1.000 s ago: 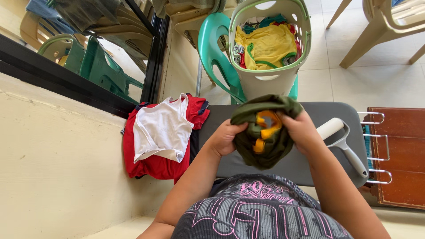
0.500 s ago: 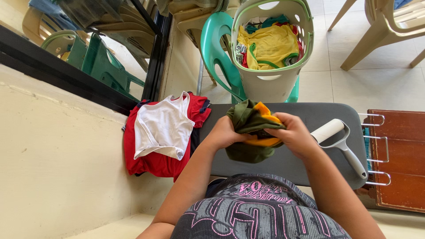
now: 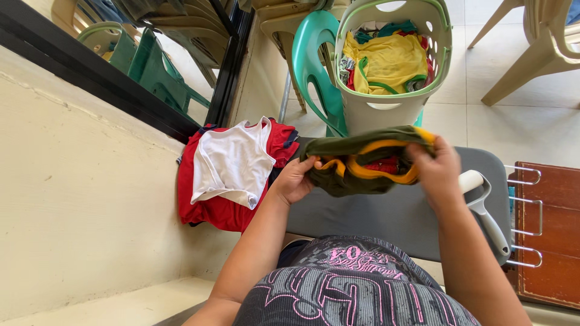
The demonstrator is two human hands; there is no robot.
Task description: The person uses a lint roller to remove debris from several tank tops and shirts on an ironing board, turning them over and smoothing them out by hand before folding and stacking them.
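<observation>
The left hand (image 3: 295,180) grips the left end of an olive-green garment (image 3: 353,158) with orange trim, fingers curled into the cloth. The right hand (image 3: 440,171) pinches the other end, stretching the garment just above the grey ironing board (image 3: 393,214). A red patch shows inside the folds; what kind of garment it is cannot be told. A lint roller (image 3: 483,202) lies on the board, its white head partly hidden behind the right hand. To the left a white tank top (image 3: 232,163) lies on a red garment (image 3: 205,208). Beyond the board a laundry basket (image 3: 393,105) holds a yellow garment (image 3: 386,60); its top rim is cut off by the frame.
</observation>
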